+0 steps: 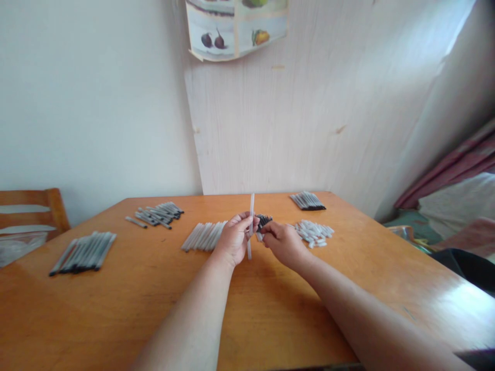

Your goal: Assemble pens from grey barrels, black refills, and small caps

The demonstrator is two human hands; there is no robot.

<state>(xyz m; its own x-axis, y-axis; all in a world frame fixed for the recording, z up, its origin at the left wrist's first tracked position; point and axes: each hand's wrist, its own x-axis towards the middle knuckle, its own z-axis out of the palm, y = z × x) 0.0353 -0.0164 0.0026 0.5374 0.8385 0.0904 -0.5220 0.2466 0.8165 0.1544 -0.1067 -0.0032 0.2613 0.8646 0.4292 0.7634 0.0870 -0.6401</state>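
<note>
Holding a clear tube [252,205] near upright in the left grip [234,238], pinched firmly between thumb and fingers around the middle, with both ends sticking out. Looks lifted above the desk [255,319], in front of the body; probably held like that to leave both ends accessible and in plain sight. On the right grip [285,245], curled in tight, thumb against index, just beside the tube. Cannot tell whether pinching a small part or nothing; too hidden from this angle.

Sorted by type, apparently. See a row of clear tubes [201,237] laid side by side just left of the left grip, likely aligned for quick one-at-a-time pickup. See black parts [264,220] bunched between and beyond both hands, partly hidden, and white parts [315,233] heaped loose just right of the right grip. Probably kept close for short reaches. Well apart from those, see black-ended pens in a near-left bundle [83,252], a looser far-left group [160,214] and a neat far-right bundle [308,201]; likely spaced out to avoid mixing.

On containers: using none for the parts on view, just grouping directly on the desk. Note a dark container [466,268] past the right desk edge; cannot see inside.
</note>
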